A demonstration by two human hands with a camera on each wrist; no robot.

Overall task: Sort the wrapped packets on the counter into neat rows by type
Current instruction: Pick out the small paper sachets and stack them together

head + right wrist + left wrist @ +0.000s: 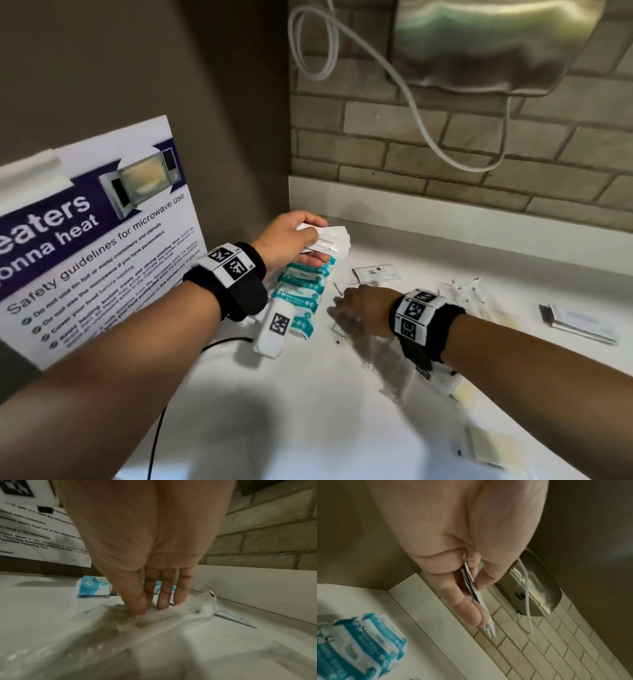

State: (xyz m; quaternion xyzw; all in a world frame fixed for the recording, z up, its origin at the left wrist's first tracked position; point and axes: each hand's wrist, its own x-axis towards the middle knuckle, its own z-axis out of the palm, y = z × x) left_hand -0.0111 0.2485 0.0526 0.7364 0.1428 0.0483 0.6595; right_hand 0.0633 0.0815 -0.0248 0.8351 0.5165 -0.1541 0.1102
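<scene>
My left hand (308,240) is raised over the back left of the white counter (308,411) and grips a thin stack of white toothpaste packets (329,240) between thumb and fingers (471,615); the stack (471,586) shows edge-on in the left wrist view. Below it lies a row of blue-and-white wipe packets (301,294) (359,642) (92,588). My right hand (346,315) points down at mid-counter. Its thumb and forefinger (139,605) meet on the edge of a flat white packet (118,607) among crinkled clear wrappers (197,609). The picture is blurred there.
A white tagged device (275,329) with a black cable lies left of the wipes. A microwave safety sign (102,240) leans at the left wall. More flat packets (376,274), clear wrapped packets (462,291) and a dark-edged stack (579,325) lie to the right. A steel wall unit (496,44) hangs above.
</scene>
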